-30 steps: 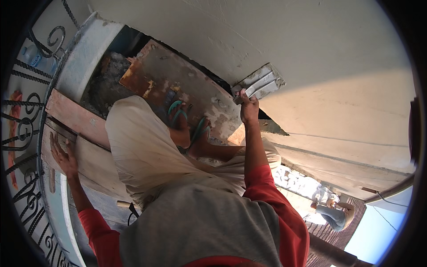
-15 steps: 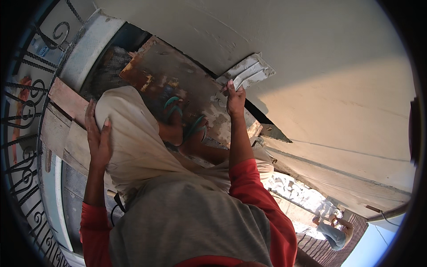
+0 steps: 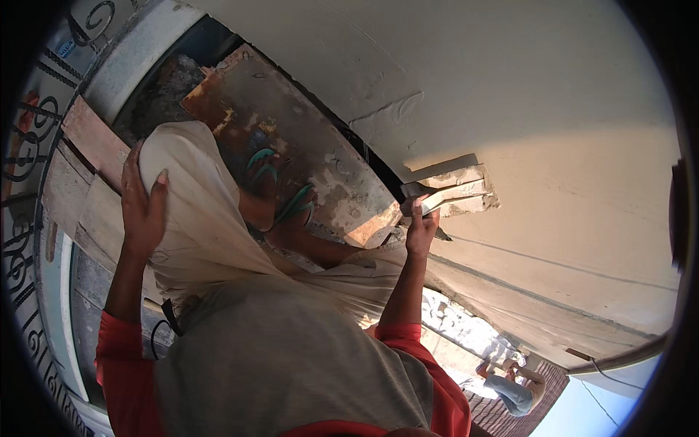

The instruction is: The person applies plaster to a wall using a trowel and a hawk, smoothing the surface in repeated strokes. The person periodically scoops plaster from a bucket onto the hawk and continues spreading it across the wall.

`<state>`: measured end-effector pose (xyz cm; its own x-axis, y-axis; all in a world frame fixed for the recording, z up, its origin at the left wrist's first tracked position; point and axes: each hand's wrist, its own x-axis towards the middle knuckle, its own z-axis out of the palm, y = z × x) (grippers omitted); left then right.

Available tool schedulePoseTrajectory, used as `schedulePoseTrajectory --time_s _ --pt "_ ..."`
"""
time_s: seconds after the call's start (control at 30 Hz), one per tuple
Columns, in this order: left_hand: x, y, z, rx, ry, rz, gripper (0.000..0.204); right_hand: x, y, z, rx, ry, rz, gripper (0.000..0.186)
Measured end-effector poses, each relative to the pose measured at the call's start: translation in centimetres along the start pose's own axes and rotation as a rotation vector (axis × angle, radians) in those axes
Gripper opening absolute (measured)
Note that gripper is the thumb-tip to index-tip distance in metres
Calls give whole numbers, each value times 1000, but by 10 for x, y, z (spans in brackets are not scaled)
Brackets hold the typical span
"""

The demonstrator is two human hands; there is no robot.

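A plastering trowel [image 3: 477, 191] with a flat, plaster-smeared blade is in my right hand [image 3: 421, 229], whose fingers are wrapped round its handle. The blade lies close against the light grey plastered wall [image 3: 539, 116], near its lower edge, and throws a small shadow there. A raised ridge of plaster [image 3: 397, 108] shows on the wall to the left of the trowel. My left hand [image 3: 143, 207] rests on my bent knee [image 3: 178, 156], fingers stretched out and holding nothing.
A stained board [image 3: 291, 120] lies under my sandalled feet, with a dark gap between it and the wall. Wooden planks [image 3: 95, 193] and a black wrought-iron railing [image 3: 33, 164] stand at left. Another person [image 3: 517, 390] is far off at lower right.
My right hand has moved the trowel right and down along the wall, from shade to the sunlit part. A plaster ridge is now uncovered. My left hand stays on the knee.
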<state>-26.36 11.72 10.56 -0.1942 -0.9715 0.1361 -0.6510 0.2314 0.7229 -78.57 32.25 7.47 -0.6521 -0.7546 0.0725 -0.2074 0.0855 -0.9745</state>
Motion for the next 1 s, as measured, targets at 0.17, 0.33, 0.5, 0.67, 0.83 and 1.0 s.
schedulePoseTrajectory --time_s 0.17,0.33,0.5,0.67,0.83,1.0 --pt "1 -2 1 126 11 32 67 15 -7 48 -856 -413 -291 28" --pt "-10 -3 -11 171 -9 -17 71 55 26 94 -1353 -630 -313 49" --pt "-11 -3 -10 158 19 -45 71 80 15 104 -1439 -638 -367 51" --pt "-10 -5 -6 124 36 -40 68 86 -34 99 -1441 -564 -346 47" --pt "-9 -4 -5 70 32 -30 75 92 -109 83 -1375 -477 -348 40" --pt "-7 -4 -6 52 50 -4 74 88 -178 74 -1283 -336 -464 35"
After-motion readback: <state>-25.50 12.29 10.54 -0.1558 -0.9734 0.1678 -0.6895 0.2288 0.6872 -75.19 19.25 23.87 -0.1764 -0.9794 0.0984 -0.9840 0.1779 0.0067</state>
